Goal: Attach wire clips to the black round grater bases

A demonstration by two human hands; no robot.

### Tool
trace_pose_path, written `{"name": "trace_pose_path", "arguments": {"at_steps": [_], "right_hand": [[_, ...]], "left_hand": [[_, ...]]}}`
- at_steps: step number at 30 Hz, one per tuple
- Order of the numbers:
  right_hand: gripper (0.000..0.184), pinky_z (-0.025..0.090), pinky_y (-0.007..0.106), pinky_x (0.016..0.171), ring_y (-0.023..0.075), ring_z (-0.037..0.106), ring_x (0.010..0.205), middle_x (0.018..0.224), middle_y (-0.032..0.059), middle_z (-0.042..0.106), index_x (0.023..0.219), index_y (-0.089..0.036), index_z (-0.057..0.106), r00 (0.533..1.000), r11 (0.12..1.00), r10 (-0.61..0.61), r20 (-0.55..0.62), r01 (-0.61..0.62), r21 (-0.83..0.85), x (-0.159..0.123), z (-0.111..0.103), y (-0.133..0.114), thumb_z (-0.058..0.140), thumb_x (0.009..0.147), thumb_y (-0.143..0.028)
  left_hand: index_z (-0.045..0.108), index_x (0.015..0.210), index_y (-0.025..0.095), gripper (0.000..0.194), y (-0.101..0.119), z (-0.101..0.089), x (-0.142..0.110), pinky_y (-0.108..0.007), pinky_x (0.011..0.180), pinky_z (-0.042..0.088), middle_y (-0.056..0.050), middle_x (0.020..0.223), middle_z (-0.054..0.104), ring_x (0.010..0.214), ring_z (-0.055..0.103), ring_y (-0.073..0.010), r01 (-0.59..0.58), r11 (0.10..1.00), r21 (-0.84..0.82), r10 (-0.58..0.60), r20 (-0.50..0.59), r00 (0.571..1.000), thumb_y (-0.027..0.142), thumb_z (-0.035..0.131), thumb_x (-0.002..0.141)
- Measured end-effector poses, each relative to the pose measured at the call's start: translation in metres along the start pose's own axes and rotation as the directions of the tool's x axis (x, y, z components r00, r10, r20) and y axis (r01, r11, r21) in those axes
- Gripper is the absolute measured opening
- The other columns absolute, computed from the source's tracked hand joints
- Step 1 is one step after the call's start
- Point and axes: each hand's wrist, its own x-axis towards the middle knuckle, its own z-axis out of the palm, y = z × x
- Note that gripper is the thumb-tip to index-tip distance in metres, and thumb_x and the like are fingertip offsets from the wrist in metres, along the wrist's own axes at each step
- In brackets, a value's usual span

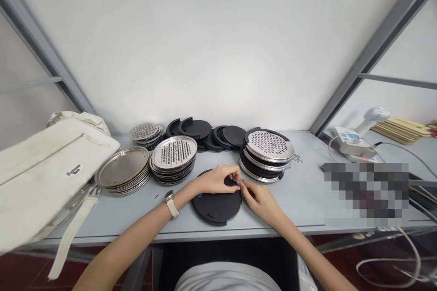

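Note:
My left hand [218,179], with a watch [171,203] at the wrist, reaches over a round black disc [216,209] lying on the table. Its thumb and index finger are pinched at a small greyish piece [238,183], too small to name. From the other side my right hand [258,197] meets it, fingers closed on the same piece at the disc's right edge. A small blue spot and a dark knob show on the disc. Just beyond my right hand rises a stack of perforated metal grater discs and black rings [269,148].
Left of the disc stand a stack of grater plates [175,152] and plain metal plates [123,167]. Black discs [198,129] and small grater discs [145,131] line the wall. A cream bag [58,168] lies left; a barcode scanner [370,118] stands right.

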Motion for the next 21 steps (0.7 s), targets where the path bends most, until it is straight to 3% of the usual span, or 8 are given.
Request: {"name": "trace_pose_path", "arguments": {"at_steps": [21], "right_hand": [[0.033,0.029,0.025,0.054,0.0153,0.047,0.053,0.059,-0.0015,0.052,0.070,-0.022,0.044,1.000,0.999,-0.011,-0.010,0.011,-0.047,0.0011,0.0010,0.0031,0.033,0.099,-0.032]], "left_hand": [[0.053,0.086,0.018,0.017,-0.0017,0.0009,0.0000,-0.023,0.073,0.044,0.000,0.085,0.057,0.080,0.053,-0.0131,0.001,1.000,-0.020,-0.001,-0.013,1.000,0.015,0.066,0.077]]}}
